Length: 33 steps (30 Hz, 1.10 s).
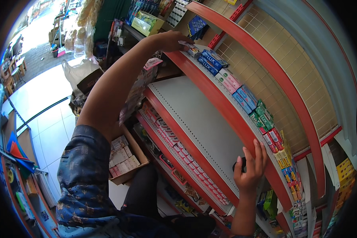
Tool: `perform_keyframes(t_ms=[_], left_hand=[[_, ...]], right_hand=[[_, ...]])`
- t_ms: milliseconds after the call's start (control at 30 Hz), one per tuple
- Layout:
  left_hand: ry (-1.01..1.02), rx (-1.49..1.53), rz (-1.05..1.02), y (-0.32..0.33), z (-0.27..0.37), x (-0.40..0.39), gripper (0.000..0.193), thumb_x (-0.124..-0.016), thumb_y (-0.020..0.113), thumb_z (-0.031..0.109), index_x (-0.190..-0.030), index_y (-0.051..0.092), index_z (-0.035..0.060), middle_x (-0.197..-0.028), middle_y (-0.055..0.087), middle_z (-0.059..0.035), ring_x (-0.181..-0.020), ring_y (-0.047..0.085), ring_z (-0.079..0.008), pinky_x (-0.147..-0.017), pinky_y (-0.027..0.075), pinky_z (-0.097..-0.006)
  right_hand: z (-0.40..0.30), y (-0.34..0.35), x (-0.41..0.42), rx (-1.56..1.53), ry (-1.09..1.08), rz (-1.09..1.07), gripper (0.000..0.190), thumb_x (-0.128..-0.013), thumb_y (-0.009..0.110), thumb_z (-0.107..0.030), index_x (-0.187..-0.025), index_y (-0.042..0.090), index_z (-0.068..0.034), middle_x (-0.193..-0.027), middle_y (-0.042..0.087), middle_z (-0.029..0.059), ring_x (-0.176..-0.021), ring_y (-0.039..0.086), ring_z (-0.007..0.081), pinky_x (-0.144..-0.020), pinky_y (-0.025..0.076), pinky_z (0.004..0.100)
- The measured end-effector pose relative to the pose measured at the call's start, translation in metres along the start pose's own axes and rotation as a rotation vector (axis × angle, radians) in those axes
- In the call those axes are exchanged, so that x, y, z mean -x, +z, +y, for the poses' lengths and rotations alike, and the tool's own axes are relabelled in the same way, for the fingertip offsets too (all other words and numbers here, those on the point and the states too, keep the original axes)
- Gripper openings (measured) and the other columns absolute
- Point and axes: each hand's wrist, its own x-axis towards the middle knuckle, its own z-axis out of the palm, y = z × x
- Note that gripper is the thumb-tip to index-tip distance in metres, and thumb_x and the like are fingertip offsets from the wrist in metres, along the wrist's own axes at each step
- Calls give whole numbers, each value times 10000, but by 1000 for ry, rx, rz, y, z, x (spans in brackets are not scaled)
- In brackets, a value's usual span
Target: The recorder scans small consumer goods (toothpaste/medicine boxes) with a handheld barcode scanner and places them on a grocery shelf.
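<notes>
My left hand (173, 41) reaches to the far end of a red-edged shelf (214, 86). Its fingers are on a small printed box (192, 50) at the end of a row. Beside that box stand blue Lux soap boxes (211, 62), pink-and-white boxes (228, 81), light-blue boxes (245, 98) and green Lux boxes (261, 116), stacked in pairs. My right hand (251, 166) rests its fingers against the shelf's red front edge, nearer to me. A dark object (239, 165) shows by its thumb; whether the hand holds it is unclear.
A cardboard carton (142, 164) with small boxes stands beside my leg. Below is a bare grey shelf (196, 116), then one with rows of pink-and-white packs (193, 163). Another red-edged shelf (273, 53) overhangs the row. A plastic bag (80, 71) sits at left.
</notes>
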Motion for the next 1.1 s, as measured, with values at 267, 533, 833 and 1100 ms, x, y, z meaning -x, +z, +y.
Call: perform_keyframes(t_ms=[267, 533, 833, 1100], left_hand=[[58, 56, -33, 0, 1, -7, 439, -977, 720, 310, -1410, 663, 265, -1347, 697, -110, -1221, 666, -299, -1069, 484, -416], [30, 5, -54, 0, 3, -10, 448, -980, 712, 348, -1419, 654, 282, -1356, 695, -102, -1222, 667, -295, -1059, 492, -418], [25, 22, -34, 3, 4, -8, 426, -989, 698, 361, -1409, 660, 303, -1344, 699, -114, -1205, 671, -306, -1052, 490, -428], [66, 11, -32, -1, 0, -8, 403, -999, 684, 359, -1398, 667, 309, -1325, 710, -97, -1202, 667, -318, -1050, 483, -441]], right_hand=[[-2, 1, -3, 10, 6, -6, 270, -941, 642, -180, -1161, 702, -35, -1469, 559, 207, -1407, 469, 430, -1143, 401, 559], [-2, 1, -2, 14, 11, -8, 236, -946, 643, -176, -1117, 717, -32, -1465, 565, 200, -1407, 469, 420, -1144, 400, 548], [0, 1, 0, 17, 5, -9, 233, -954, 633, -188, -1108, 717, -33, -1465, 569, 196, -1411, 466, 416, -1147, 394, 542], [2, 1, 1, 3, 1, -12, 228, -954, 631, -191, -1094, 720, -35, -1472, 566, 197, -1415, 466, 408, -1152, 387, 546]])
